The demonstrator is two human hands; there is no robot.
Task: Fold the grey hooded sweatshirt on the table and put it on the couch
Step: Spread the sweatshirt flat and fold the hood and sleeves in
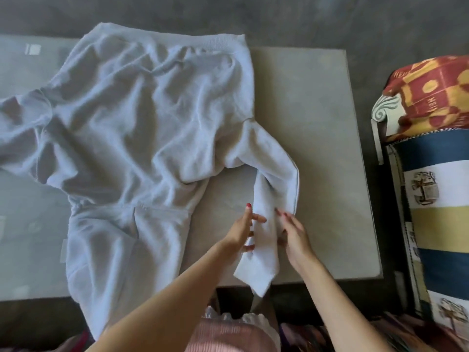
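The grey hooded sweatshirt (142, 128) lies spread and wrinkled on the grey table (317, 118), hem at the far side, hood hanging over the near edge at the left. Its right sleeve (274, 174) bends back toward me, and the cuff end droops past the table's near edge. My left hand (242, 232) pinches the sleeve from its left side, thumb on top and fingers underneath. My right hand (295, 235) holds the same sleeve from its right side, fingers stretched along the fabric. The other sleeve runs out of view at the left.
To the right of the table stands a couch arm with a blue, white and yellow striped cover (436, 153). A red and yellow patterned blanket (431, 92) lies on top of it. Dark grey floor surrounds the table.
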